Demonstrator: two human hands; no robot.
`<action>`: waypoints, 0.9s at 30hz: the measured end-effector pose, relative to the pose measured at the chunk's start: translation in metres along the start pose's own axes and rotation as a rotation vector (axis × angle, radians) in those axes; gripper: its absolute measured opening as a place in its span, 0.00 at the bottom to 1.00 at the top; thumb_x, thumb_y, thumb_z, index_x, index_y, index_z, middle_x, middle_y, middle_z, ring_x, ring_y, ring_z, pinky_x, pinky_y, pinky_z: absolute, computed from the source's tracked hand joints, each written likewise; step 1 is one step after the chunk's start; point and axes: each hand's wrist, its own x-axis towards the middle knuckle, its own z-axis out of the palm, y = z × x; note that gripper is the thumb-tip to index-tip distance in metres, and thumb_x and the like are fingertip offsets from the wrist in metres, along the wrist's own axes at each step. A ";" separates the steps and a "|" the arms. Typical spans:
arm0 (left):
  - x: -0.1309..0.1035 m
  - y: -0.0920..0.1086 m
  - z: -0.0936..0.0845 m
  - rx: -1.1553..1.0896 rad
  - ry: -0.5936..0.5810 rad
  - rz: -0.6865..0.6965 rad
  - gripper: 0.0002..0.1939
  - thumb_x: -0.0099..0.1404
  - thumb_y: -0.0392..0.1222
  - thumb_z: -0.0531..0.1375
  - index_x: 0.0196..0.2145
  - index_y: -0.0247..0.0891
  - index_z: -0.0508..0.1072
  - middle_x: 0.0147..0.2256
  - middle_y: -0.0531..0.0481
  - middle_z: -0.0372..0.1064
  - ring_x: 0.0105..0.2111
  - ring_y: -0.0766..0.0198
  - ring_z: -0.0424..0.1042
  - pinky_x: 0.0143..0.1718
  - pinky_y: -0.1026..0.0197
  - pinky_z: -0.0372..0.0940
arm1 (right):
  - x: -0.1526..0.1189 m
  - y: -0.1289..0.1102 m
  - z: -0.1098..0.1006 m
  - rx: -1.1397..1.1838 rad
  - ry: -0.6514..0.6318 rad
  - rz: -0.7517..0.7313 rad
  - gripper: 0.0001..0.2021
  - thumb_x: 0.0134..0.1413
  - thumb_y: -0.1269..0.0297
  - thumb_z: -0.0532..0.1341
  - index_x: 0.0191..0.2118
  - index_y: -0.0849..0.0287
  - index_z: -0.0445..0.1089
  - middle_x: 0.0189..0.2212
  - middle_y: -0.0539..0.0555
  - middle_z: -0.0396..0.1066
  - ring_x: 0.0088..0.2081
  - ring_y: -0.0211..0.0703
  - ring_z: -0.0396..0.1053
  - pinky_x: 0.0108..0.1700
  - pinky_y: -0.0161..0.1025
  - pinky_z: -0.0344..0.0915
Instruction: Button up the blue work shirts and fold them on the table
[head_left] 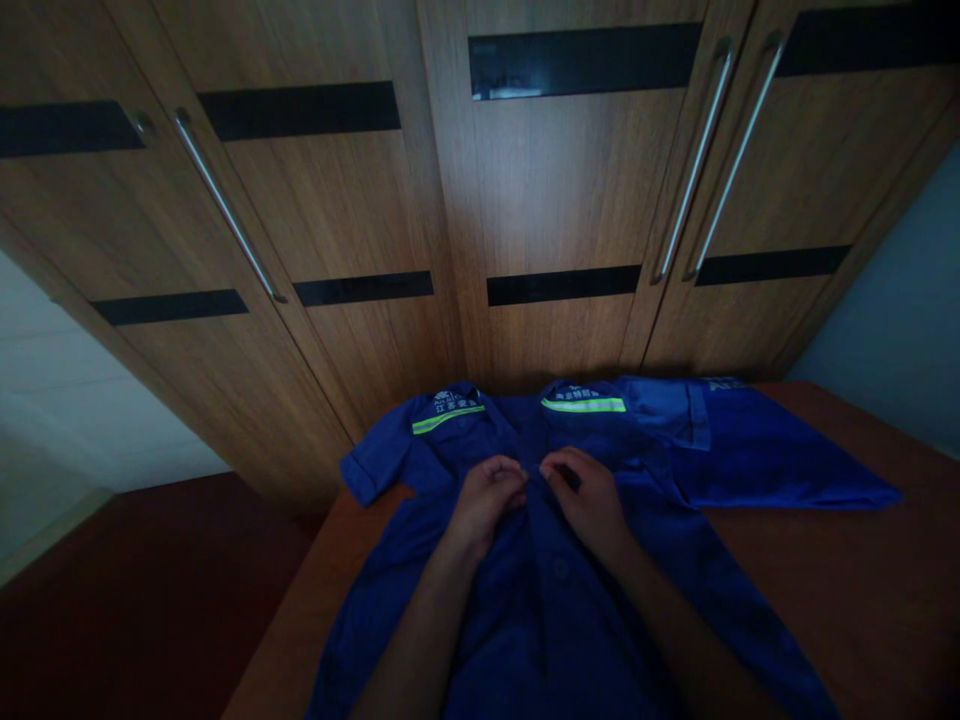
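Note:
A dark blue short-sleeved work shirt [480,610] lies front up, its collar toward the cabinet. Reflective yellow-green and silver strips and white lettering cross both sides of its chest. At the front placket, my left hand [489,497] pinches the shirt's edge between thumb and fingers. Just to the right, my right hand [586,495] pinches the same placket, its fingertips close to the left ones. Below the right hand a button [561,569] shows on the placket. Whatever small part lies between the fingertips is too dark to make out.
The shirt rests on a reddish-brown wooden table [847,600]. Another folded blue garment [772,455] lies at the right, partly beneath the shirt's sleeve. Wooden cabinet doors [555,190] with long metal handles [694,165] stand right behind. Dark red floor [150,600] shows at the left.

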 end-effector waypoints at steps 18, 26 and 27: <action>0.006 -0.013 0.001 0.419 -0.033 0.317 0.06 0.51 0.41 0.65 0.28 0.38 0.75 0.25 0.53 0.71 0.27 0.63 0.69 0.29 0.65 0.61 | -0.001 0.016 0.005 0.725 -0.167 0.585 0.09 0.44 0.58 0.64 0.26 0.59 0.69 0.16 0.44 0.60 0.20 0.33 0.55 0.24 0.32 0.51; -0.002 -0.006 -0.009 0.870 -0.310 0.155 0.04 0.55 0.39 0.59 0.27 0.37 0.73 0.22 0.53 0.70 0.24 0.64 0.68 0.24 0.67 0.58 | 0.005 0.028 -0.014 0.025 -0.579 0.370 0.09 0.49 0.64 0.54 0.25 0.59 0.69 0.17 0.46 0.65 0.20 0.34 0.60 0.25 0.31 0.55; -0.002 -0.004 -0.012 0.908 -0.345 0.126 0.04 0.55 0.38 0.59 0.28 0.37 0.74 0.22 0.54 0.70 0.23 0.64 0.68 0.24 0.67 0.58 | 0.007 0.029 -0.015 -0.051 -0.612 0.342 0.08 0.47 0.65 0.56 0.24 0.59 0.70 0.17 0.46 0.66 0.21 0.35 0.61 0.25 0.31 0.55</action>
